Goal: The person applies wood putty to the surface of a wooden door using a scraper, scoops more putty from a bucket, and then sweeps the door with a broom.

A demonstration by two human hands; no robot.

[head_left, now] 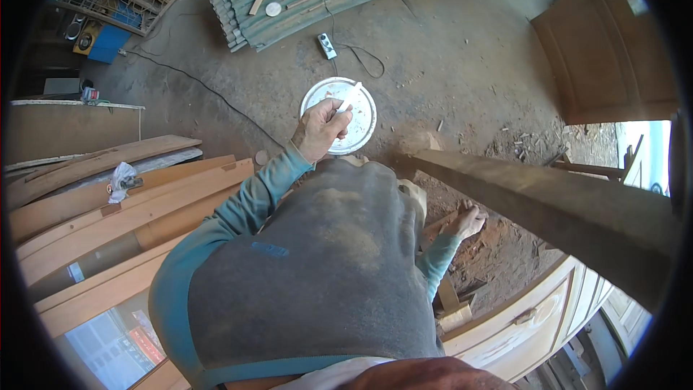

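Note:
My left hand point(317, 131) is closed around a slim white stick point(350, 97), which points up and away from the fingers. Below it stands a round white lid or bucket top point(364, 130) with brownish smears, and the hand covers part of it. To the right, my right hand point(465, 222) hangs low over the dirt, beside the foot of a post. Its fingers are curled in, and whatever they may hold is too small to make out. A strip of wood point(439, 225) lies close to its wrist.
A thick wooden post point(548, 206) rises on the right. Long boards point(130, 224) are stacked at left, and a pale panelled door point(520, 325) lies lower right. Beyond the bucket are a power strip point(327, 46) with its cable and green corrugated sheets point(310, 0). A brown cabinet point(613, 50) stands far right.

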